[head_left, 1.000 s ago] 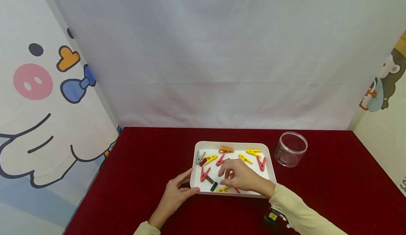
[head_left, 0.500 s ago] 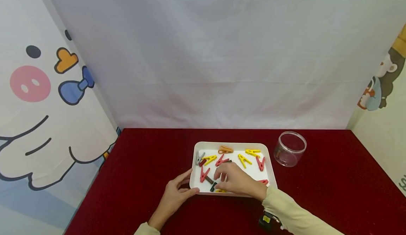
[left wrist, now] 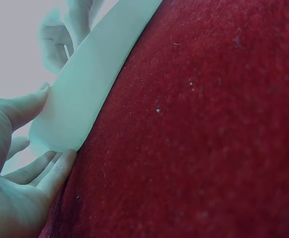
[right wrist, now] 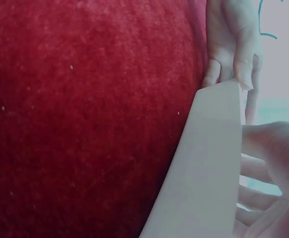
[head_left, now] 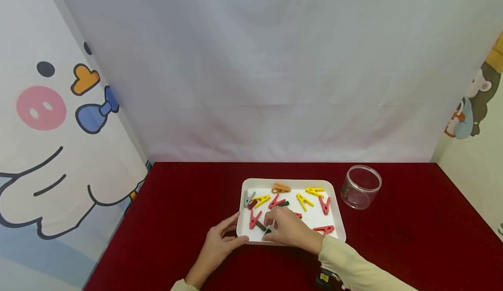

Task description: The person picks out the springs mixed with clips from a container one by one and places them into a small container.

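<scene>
A shallow white tray holds red, yellow, grey and orange clothespins and small red, brown and dark green cylinders. My left hand grips its near left corner, thumb on the near wall and fingers along the left side; the left wrist view shows the same grip on the tray wall. My right hand is low inside the tray, fingers bent. Its thumb and forefinger tips flank a dark green cylinder, partly hidden by the thumb; I cannot tell whether they pinch it. Beside it lie a ribbed brown cylinder and a red clothespin.
Right of the tray stands a clear open jar with a small brownish piece inside. Red cloth covers the table. A white curtain hangs behind, with printed panels at both sides.
My right hand has moved left and toward the near side, to the dark green cylinder. Red clothespins at the tray's right and middle have come into sight. The left hand keeps its grip.
</scene>
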### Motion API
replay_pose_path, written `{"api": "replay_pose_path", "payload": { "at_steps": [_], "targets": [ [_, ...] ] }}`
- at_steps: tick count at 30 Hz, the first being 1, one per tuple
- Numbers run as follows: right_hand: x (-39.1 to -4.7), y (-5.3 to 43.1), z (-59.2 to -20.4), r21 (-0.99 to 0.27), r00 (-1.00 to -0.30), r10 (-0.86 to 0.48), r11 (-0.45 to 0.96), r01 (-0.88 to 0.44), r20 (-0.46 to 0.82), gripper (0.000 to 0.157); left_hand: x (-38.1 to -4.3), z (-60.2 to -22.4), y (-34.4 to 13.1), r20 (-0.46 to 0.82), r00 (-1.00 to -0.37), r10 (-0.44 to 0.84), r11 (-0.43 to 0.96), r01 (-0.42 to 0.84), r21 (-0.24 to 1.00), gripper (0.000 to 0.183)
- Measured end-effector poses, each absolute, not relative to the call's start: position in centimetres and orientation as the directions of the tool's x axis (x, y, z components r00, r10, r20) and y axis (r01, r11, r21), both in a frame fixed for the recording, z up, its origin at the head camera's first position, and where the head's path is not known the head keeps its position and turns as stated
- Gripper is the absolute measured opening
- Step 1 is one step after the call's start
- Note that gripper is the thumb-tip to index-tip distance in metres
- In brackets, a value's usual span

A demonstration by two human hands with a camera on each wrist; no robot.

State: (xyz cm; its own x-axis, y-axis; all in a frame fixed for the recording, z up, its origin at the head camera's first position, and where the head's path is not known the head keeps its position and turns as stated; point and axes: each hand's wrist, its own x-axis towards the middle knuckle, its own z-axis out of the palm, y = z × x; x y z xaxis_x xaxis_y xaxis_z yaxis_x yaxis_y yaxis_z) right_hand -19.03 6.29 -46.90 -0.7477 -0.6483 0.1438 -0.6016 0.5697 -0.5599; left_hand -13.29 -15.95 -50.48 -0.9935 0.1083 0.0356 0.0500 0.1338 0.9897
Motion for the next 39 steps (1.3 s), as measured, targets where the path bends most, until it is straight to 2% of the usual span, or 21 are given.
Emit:
{"api": "replay_pose_path", "payload": {
  "at_steps": [6,14,22,31,39],
  "targets": [
    [-18.88,5.99,-47.00,-0.485,-0.764,-0.630,0.630,-0.607,0.138,0.027,-13.30,-50.68,-15.77,0.049,-0.992,0.115,0.111,0.062,0.992,0.069],
    [-18.88,5.64,-46.80,-0.452,-0.762,-0.635,0.647,-0.614,0.127,0.029,-13.42,-50.84,-15.87,0.051,-0.992,0.119,0.113,0.065,0.991,0.069],
    [-19.04,5.39,-46.75,-0.472,-0.756,-0.647,0.638,-0.609,0.100,0.027,-13.46,-50.88,-15.92,0.042,-0.993,0.109,0.137,0.057,0.989,0.070],
    [-19.10,5.44,-46.90,-0.479,-0.735,-0.664,0.605,-0.636,0.137,0.015,-13.24,-50.53,-15.97,0.051,-0.992,0.119,0.140,0.068,0.988,0.069],
    [-19.11,5.62,-46.66,-0.565,-0.739,-0.664,0.567,-0.600,0.118,0.011,-13.23,-50.67,-16.11,0.047,-0.992,0.116,0.150,0.064,0.987,0.070]
  ]
}}
